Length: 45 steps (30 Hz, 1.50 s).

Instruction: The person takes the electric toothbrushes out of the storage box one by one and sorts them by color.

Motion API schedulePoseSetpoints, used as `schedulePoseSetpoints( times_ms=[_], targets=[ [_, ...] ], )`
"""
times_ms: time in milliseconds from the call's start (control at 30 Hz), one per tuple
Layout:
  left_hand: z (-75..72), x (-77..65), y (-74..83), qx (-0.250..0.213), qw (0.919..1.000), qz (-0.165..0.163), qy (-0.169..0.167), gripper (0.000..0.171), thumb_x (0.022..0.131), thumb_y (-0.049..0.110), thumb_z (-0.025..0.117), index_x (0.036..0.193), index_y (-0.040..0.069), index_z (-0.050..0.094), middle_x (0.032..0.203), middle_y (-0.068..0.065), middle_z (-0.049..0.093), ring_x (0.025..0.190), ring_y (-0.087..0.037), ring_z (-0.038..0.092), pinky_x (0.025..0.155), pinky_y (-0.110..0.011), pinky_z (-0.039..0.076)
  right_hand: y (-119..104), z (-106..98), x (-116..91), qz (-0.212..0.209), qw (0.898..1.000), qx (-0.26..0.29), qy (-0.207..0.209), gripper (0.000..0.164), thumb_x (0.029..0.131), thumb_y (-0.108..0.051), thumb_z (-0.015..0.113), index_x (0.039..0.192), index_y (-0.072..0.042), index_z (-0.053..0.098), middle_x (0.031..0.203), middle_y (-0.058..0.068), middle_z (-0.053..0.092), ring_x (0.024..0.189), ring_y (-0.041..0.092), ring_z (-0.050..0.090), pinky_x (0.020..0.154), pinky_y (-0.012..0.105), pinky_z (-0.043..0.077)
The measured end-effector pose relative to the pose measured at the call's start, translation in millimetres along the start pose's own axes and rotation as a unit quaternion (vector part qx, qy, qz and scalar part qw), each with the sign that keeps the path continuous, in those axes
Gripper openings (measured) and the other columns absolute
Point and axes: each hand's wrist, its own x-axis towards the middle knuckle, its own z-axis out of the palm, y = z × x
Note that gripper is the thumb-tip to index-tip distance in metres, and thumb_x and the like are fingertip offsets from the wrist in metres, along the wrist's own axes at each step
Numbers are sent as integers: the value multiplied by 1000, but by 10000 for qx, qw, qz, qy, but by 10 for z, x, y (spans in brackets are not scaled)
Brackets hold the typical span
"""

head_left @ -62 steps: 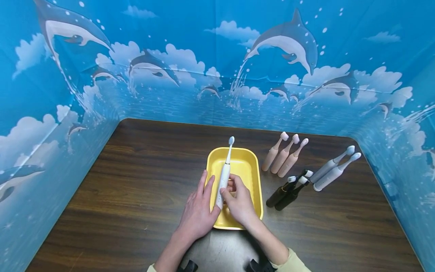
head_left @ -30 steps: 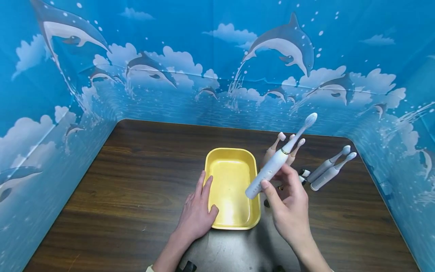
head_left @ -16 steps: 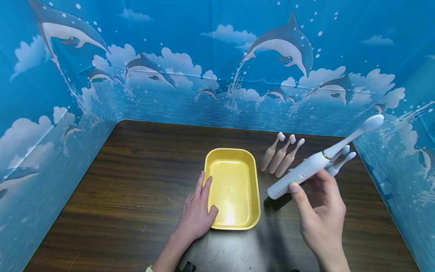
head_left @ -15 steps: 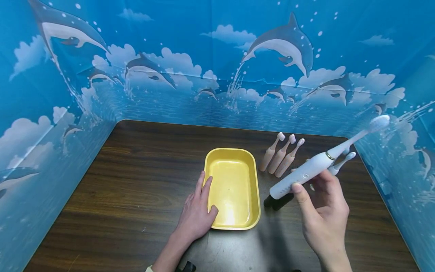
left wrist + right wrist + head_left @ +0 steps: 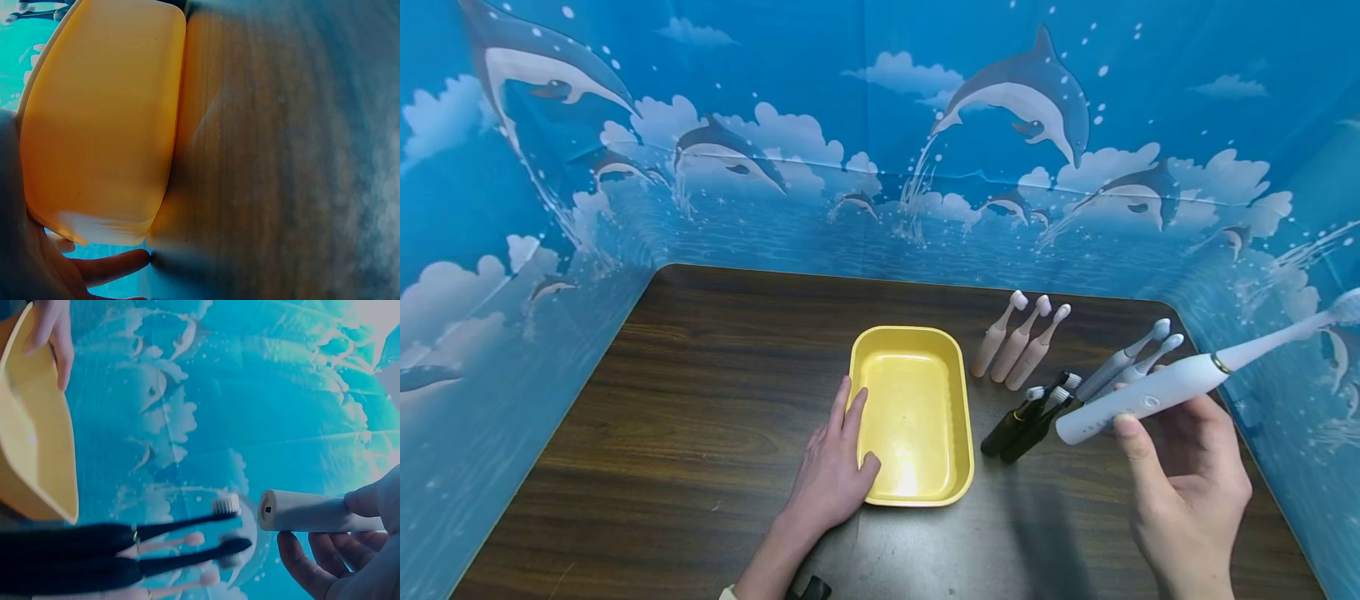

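My right hand pinches a white electric toothbrush by its handle, thumb on the near side and fingers behind. The brush is held above the table's right side, its head pointing right and its base toward the tray. In the right wrist view the handle's round base end faces the black toothbrushes. My left hand rests against the left side of a yellow tray, fingers extended along the rim. Nothing lies in the tray. From the left wrist, the tray's outer side fills much of the view.
Right of the tray lie three black toothbrushes side by side. Behind them are three pink toothbrushes. Two grey-white toothbrushes lie farther right, partly behind the held brush. A dolphin-printed cloth walls the wooden table.
My right hand has lifted the white toothbrush out of the tray and carried it rightward, past the black toothbrushes. The left hand has stayed at the tray's left side.
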Motion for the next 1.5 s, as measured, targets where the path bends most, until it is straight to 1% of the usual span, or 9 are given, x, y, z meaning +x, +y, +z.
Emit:
schedulePoseSetpoints(
  times_ms=[167, 367, 633, 800, 867, 967, 1067, 1267, 1500],
  targets=[
    [-3, -7, 1, 32, 10000, 16, 9, 79, 82, 14, 61, 158, 7, 38, 170, -9, 15, 121, -39, 61, 98, -65, 42, 153, -63, -5, 22, 9996, -193, 191, 54, 92, 11, 66, 143, -1, 54, 128, 5, 60, 117, 18, 60, 102, 21, 45],
    [-2, -11, 13, 44, 10000, -7, 9, 78, 83, 15, 61, 157, 7, 38, 170, -10, 16, 122, -39, 60, 97, -65, 43, 382, -85, 7, 103, 9946, -850, 581, 55, 91, 9, 69, 143, 4, 53, 128, -12, 55, 115, 8, 58, 101, 23, 46],
    [9, -11, 11, 68, 10000, -14, 38, 79, 82, 16, 61, 157, 8, 38, 170, -9, 16, 122, -39, 60, 97, -64, 43, 736, -86, 33, 250, 9908, -1078, 782, 51, 91, 7, 69, 140, 7, 53, 122, -21, 53, 108, 2, 57, 88, 12, 47],
    [3, -18, 20, 6, 9999, -107, -96, 79, 83, 17, 61, 158, 9, 37, 171, -7, 15, 126, -39, 58, 100, -65, 41, 959, -66, 19, 534, 9867, -1277, 851, 49, 93, 2, 69, 140, 4, 54, 118, -28, 49, 106, -3, 55, 91, 14, 46],
    [2, -18, 22, -5, 9999, -116, -111, 79, 84, 17, 61, 159, 9, 37, 171, -7, 14, 127, -38, 57, 101, -65, 41, 1046, -58, 8, 623, 9844, -1403, 865, 48, 94, 1, 69, 139, 5, 54, 118, -21, 53, 105, -6, 53, 91, 13, 46],
    [2, -17, 22, -16, 9999, -115, -92, 79, 84, 17, 61, 159, 10, 37, 171, -7, 15, 128, -38, 56, 101, -65, 41, 1177, -48, -11, 734, 9807, -1588, 868, 48, 95, 1, 68, 139, 7, 52, 119, 3, 62, 102, -10, 50, 89, 12, 44],
    [2, -18, 23, -2, 10000, -69, -45, 79, 84, 17, 61, 158, 9, 37, 170, -8, 15, 127, -38, 57, 100, -65, 41, 1304, -46, -37, 905, 9768, -1755, 824, 48, 96, -1, 67, 139, 9, 50, 125, 22, 60, 102, -8, 50, 88, 12, 43],
    [5, -11, 22, 24, 10000, -71, -59, 79, 83, 17, 61, 158, 9, 37, 171, -8, 15, 127, -38, 57, 100, -65, 41, 1525, -40, -71, 1335, 9694, -1949, 673, 48, 98, -5, 65, 141, 5, 47, 130, 22, 60, 106, 15, 58, 85, 9, 42],
    [4, 0, 31, 13, 9998, -143, -105, 79, 84, 17, 60, 158, 9, 37, 171, -6, 13, 128, -38, 57, 100, -65, 41, 1711, -38, -32, 1651, 9653, -1982, 400, 47, 100, -5, 61, 142, 6, 44, 131, 26, 59, 109, 36, 59, 82, 12, 41]
  ],
)
